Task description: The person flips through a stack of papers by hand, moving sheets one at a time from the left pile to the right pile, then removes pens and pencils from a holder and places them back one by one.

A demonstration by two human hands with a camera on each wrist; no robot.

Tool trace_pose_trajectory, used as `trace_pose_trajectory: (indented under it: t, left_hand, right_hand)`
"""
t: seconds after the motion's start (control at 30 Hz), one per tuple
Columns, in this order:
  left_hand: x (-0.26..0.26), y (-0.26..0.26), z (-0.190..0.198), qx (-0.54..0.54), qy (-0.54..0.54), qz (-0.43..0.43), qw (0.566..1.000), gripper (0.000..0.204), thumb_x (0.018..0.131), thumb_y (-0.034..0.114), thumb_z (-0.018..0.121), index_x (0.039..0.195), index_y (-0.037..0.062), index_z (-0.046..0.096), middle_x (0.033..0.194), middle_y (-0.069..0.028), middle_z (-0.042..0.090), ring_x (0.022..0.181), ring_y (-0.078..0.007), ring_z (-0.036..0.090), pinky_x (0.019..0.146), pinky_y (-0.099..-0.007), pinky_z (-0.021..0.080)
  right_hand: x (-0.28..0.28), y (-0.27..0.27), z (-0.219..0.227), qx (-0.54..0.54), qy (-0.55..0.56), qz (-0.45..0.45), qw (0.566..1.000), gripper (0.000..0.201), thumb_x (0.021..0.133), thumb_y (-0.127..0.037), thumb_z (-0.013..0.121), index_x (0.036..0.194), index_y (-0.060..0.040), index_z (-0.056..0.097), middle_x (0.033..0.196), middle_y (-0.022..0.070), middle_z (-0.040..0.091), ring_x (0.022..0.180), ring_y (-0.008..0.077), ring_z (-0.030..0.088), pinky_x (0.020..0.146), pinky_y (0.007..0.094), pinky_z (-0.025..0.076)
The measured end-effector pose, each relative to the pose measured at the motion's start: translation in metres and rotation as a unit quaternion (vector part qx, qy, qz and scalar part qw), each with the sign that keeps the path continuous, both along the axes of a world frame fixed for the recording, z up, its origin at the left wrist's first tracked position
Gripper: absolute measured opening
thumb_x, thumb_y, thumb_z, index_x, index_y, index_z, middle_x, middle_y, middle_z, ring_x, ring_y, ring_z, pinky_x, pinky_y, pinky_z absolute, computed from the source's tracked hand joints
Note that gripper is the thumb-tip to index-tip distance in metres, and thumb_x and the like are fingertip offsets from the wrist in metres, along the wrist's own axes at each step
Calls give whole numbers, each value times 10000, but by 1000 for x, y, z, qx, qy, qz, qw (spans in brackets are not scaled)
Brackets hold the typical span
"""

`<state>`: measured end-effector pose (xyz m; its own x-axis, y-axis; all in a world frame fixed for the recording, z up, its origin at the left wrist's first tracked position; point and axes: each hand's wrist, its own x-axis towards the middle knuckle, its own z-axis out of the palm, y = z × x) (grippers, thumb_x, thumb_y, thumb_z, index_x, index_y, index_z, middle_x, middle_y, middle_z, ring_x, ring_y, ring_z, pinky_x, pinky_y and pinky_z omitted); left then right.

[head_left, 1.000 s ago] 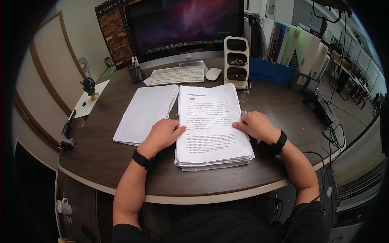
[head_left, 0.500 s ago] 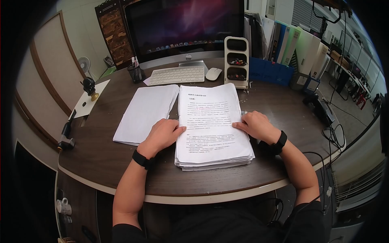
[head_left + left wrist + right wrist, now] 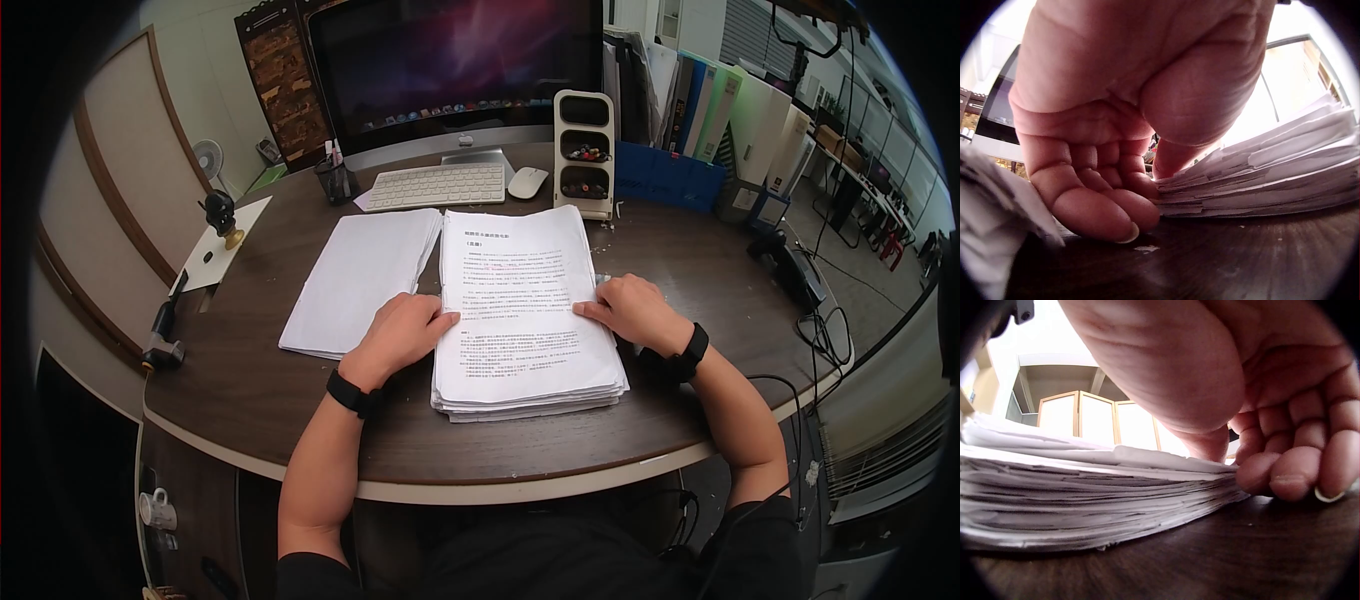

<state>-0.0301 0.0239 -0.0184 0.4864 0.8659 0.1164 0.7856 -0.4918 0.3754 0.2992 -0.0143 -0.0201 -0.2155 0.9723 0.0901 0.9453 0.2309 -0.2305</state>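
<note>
A thick stack of printed paper (image 3: 520, 350) lies on the brown desk (image 3: 400, 450), its top sheet carrying lines of text. On its left edge the left hand (image 3: 402, 332) has its thumb on top and its curled fingers against the side. The right hand (image 3: 632, 312) grips the opposite edge in the same way. Both wrist views show fingertips at the side of the layered sheets (image 3: 1272, 169), (image 3: 1085, 494), low by the desk surface. A second, thinner pile of blank-looking paper (image 3: 355, 285) lies just left of the stack, partly behind the left hand.
Behind the papers are a keyboard (image 3: 435, 187), a mouse (image 3: 527, 182), a monitor (image 3: 450, 70) and a white organizer (image 3: 583, 155). A pen cup (image 3: 336, 183) stands at the back left. Binders (image 3: 750, 120) and a black handset (image 3: 790, 270) with cables are on the right.
</note>
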Motion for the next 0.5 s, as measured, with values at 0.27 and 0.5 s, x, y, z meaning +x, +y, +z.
trace_pose_trajectory:
  t: [0.27,0.5]
  left_hand:
    - [1,-1,3,-23,23,11,999,377,939,318,574,801,-19,669,796,-210,678,782,-395,645,727,-468,495]
    - [0,1,-1,1,1,2,1000,396,936,322,593,758,-29,641,718,-211,638,689,-382,608,656,-458,465]
  right_hand:
    - [-1,-1,2,-4,4,-2,1000,509,935,-453,633,715,3,683,685,194,642,674,361,637,664,461,490]
    - [-1,-1,2,-11,3,-5,1000,507,937,-450,630,716,3,686,685,197,644,671,362,639,665,462,492]
